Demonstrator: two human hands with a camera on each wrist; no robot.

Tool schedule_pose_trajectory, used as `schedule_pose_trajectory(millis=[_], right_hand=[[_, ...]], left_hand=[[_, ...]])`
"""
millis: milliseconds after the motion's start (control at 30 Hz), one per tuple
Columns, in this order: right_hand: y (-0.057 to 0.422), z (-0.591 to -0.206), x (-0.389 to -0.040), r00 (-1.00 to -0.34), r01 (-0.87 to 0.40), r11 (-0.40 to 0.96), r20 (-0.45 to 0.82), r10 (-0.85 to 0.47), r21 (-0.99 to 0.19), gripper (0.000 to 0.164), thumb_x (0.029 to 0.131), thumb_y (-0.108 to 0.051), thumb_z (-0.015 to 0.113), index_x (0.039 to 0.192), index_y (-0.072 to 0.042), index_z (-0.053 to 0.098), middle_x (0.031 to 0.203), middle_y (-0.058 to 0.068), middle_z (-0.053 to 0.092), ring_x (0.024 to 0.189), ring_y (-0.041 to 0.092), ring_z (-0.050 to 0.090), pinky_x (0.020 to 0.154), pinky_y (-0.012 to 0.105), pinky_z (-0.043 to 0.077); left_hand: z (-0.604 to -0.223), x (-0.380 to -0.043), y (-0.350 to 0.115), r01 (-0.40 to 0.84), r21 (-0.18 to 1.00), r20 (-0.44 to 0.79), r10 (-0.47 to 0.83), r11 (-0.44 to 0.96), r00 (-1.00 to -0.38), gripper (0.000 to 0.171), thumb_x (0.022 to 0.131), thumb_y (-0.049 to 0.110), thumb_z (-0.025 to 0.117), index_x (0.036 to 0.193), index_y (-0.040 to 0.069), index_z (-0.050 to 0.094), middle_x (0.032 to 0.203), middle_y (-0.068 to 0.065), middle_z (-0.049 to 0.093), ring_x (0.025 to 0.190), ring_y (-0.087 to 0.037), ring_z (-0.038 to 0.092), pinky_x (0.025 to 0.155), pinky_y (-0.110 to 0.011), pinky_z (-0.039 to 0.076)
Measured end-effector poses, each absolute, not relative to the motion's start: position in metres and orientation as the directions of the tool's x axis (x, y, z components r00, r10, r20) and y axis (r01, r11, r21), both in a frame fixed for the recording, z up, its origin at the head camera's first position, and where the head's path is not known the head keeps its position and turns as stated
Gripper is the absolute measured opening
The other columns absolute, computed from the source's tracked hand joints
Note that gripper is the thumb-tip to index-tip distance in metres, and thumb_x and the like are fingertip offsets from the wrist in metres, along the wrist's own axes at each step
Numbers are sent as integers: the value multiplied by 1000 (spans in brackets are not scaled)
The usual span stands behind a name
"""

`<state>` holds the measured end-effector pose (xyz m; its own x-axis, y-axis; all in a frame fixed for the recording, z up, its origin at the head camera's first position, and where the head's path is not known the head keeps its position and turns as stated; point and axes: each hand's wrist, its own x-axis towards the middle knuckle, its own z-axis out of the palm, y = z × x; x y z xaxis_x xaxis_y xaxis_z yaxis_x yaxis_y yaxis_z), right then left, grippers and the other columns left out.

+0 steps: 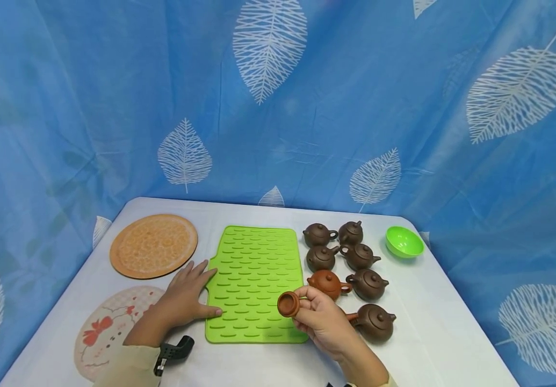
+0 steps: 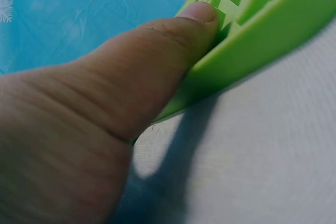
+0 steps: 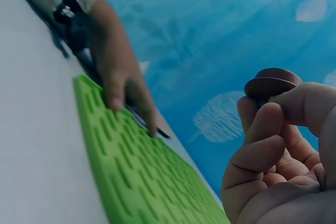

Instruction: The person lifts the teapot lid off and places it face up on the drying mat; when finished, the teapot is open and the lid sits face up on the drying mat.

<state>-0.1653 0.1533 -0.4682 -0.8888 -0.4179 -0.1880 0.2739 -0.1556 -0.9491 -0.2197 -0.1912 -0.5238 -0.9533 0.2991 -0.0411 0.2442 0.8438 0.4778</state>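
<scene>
My right hand (image 1: 323,321) pinches a small reddish-brown teapot lid (image 1: 288,304) above the right edge of a green ridged mat (image 1: 258,285). The lid's hollow underside faces the head camera; in the right wrist view the lid (image 3: 273,81) shows its flange and raised rim side-on. My left hand (image 1: 187,295) lies with spread fingers at the mat's left edge, the thumb (image 2: 173,40) pressing on its rim. Right of the mat are an orange-brown teapot (image 1: 326,284) and a dark brown teapot (image 1: 375,323), the latter partly behind my right hand.
Several more dark brown teapots (image 1: 320,258) stand close together at the mat's far right. Beyond them is a green bowl (image 1: 404,242). To the left lie a round tan mat (image 1: 154,244) and a round cartoon-printed mat (image 1: 113,333), partly under my left arm.
</scene>
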Motion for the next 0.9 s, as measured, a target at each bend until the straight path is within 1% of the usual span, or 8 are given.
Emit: schedule_pose_trajectory(millis=[233, 367, 667, 800, 900], right_hand=[[128, -476, -166, -845, 319, -158, -204, -495, -935, 23, 98, -6, 70, 116, -8, 56, 94, -5, 73, 74, 6, 56, 65, 19, 47], [114, -482, -168, -831, 339, -153, -219, -511, -928, 22, 97, -5, 71, 115, -9, 57, 91, -6, 73, 72, 7, 55, 65, 19, 46], [87, -491, -176, -844, 339, -120, -244, -478, -933, 21, 94, -7, 73, 111, -7, 59, 85, -2, 72, 67, 9, 57, 58, 20, 42], [77, -496, -178, -845, 325, -90, -247, -473, -941, 20, 94, -9, 75, 108, -8, 60, 82, -1, 72, 66, 8, 58, 57, 21, 42], [71, -500, -179, -848, 322, -66, -257, -464, -945, 20, 95, -10, 75, 107, -7, 60, 81, 1, 71, 66, 9, 59, 59, 21, 45]], left_hand=[[-522, -221, -190, 240, 472, -39, 293, 848, -955, 111, 72, 70, 85, 158, 11, 46, 171, -19, 28, 158, -52, 13, 124, -72, 14], [-522, -220, -191, 229, 471, -52, 286, 852, -957, 110, 73, 69, 85, 159, 12, 46, 171, -18, 27, 159, -51, 12, 125, -72, 14], [-521, -219, -189, 238, 471, -36, 288, 849, -957, 110, 72, 69, 86, 157, 11, 48, 170, -19, 29, 157, -53, 14, 124, -72, 15], [-524, -220, -189, 235, 470, -38, 285, 851, -958, 110, 72, 69, 86, 158, 12, 47, 171, -15, 29, 158, -52, 12, 124, -72, 14], [-525, -219, -190, 226, 476, -46, 281, 850, -959, 111, 72, 69, 86, 159, 13, 47, 172, -9, 29, 159, -51, 10, 124, -73, 13]])
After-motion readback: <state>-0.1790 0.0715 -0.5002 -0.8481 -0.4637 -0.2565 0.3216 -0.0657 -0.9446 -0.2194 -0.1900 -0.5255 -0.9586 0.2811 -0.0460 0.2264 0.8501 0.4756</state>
